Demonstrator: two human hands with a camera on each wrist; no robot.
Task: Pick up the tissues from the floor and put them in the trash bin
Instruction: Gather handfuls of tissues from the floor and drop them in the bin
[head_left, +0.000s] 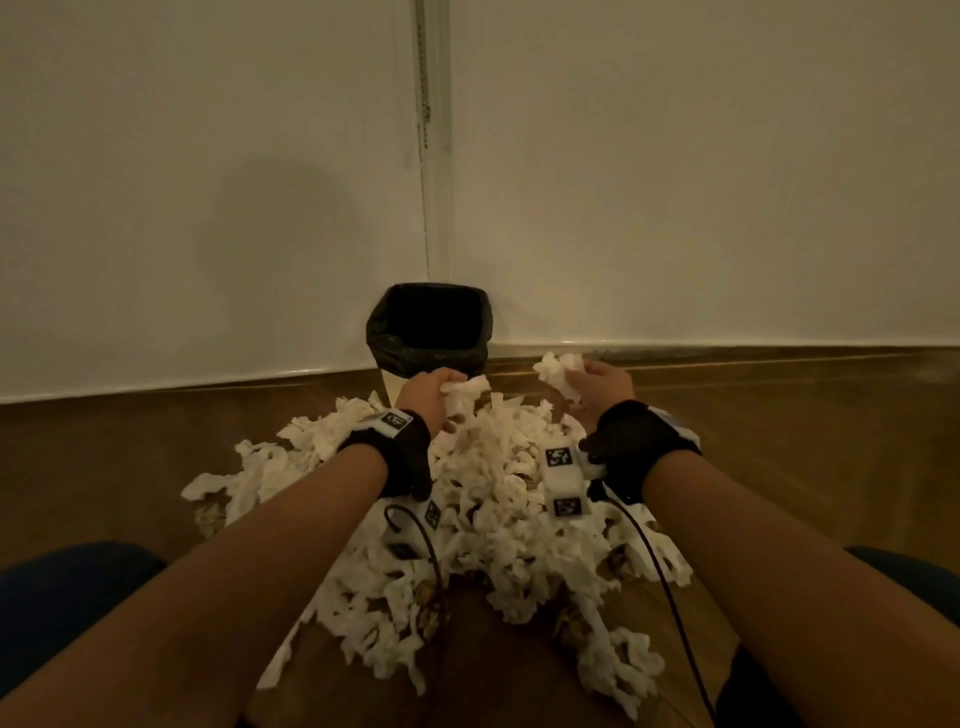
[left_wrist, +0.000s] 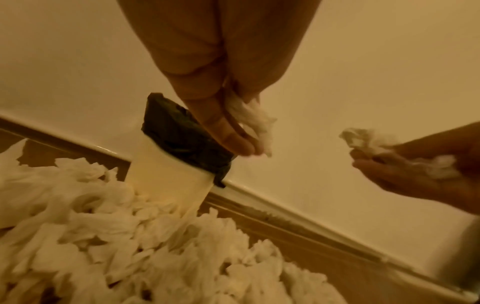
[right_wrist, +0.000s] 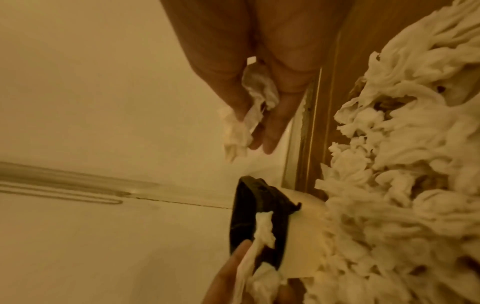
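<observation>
A large heap of white crumpled tissues (head_left: 493, 499) covers the wooden floor in front of me. Behind it, against the wall, stands a white trash bin (left_wrist: 171, 181) lined with a black bag (head_left: 428, 327). My left hand (head_left: 431, 389) is raised just before the bin's rim and pinches a tissue (left_wrist: 252, 119) between thumb and fingers. My right hand (head_left: 597, 387) is held up to the right of the bin, its fingers curled round a wad of tissue (head_left: 558, 371). In the right wrist view, that wad (right_wrist: 246, 115) hangs from the fingers.
White wall panels (head_left: 675, 182) meet at a seam behind the bin, with a skirting edge (head_left: 727, 345) along the floor. Bare wooden floor (head_left: 104, 447) lies left and right of the heap. My knees (head_left: 67, 577) show at the lower corners, and wrist cables trail over the tissues.
</observation>
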